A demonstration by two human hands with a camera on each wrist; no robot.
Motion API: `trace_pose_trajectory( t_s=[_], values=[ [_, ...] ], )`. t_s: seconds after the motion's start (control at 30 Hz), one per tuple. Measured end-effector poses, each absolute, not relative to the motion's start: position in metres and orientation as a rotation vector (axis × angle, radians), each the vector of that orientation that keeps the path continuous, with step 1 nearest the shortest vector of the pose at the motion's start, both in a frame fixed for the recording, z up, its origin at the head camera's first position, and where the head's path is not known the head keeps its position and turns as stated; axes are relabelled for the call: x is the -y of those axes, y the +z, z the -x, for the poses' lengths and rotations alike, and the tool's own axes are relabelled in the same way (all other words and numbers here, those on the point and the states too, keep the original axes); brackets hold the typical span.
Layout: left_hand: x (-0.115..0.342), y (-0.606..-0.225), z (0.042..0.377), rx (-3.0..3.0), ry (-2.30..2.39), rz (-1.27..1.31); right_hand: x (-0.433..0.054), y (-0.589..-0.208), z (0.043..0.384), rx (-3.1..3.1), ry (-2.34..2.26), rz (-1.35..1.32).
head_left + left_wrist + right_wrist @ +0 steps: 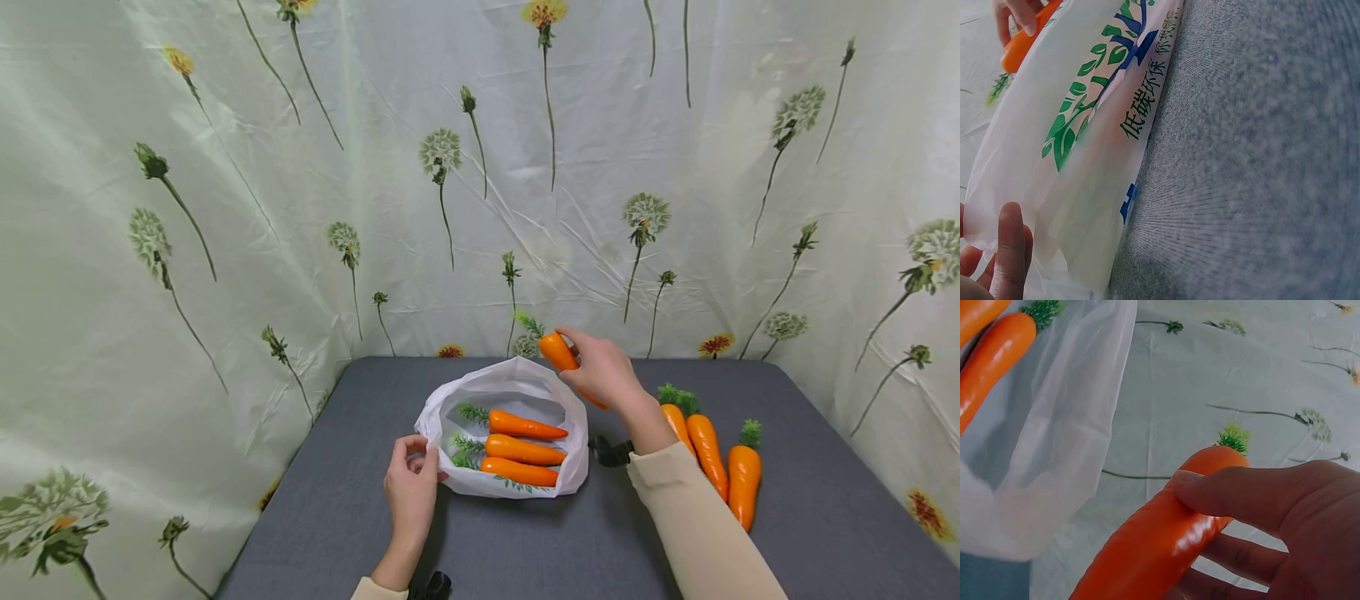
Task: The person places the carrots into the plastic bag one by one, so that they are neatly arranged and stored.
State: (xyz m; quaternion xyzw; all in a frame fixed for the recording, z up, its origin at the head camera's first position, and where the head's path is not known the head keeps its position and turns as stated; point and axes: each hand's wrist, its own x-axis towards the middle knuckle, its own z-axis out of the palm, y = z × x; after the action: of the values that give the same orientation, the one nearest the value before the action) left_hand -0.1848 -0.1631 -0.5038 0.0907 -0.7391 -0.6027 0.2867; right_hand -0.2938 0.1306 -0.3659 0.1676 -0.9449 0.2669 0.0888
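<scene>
A white plastic bag (pixel 576 458) lies with its mouth spread wide in the head view. My left hand (pixel 411 487) pinches the rim at the bag's near left corner. Three orange carrots (pixel 525 450) with green tops lie side by side inside. Above the far right rim, my right hand (pixel 606 372) grips another carrot (pixel 557 350) between thumb and fingers. That carrot (pixel 1147 550) tilts in the right wrist view, its leafy top (pixel 1234 437) pointing away from the palm. Green and blue print (pixel 1075 119) marks the bag's side in the left wrist view.
Three more carrots (pixel 743 483) rest on the dark grey table (pixel 810 500), right of the bag and partly behind my right forearm. A pale curtain (pixel 712 208) with printed dandelions hangs behind the table and along its sides.
</scene>
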Motion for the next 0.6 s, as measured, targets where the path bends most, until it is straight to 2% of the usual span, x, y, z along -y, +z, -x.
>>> trace_pose_trajectory(
  t_s=[0.6],
  values=[
    [0.165, -0.502, 0.183, 1.969, -1.630, -0.231, -0.100, -0.371, 0.299, 2.752, 0.837, -0.664]
  ],
)
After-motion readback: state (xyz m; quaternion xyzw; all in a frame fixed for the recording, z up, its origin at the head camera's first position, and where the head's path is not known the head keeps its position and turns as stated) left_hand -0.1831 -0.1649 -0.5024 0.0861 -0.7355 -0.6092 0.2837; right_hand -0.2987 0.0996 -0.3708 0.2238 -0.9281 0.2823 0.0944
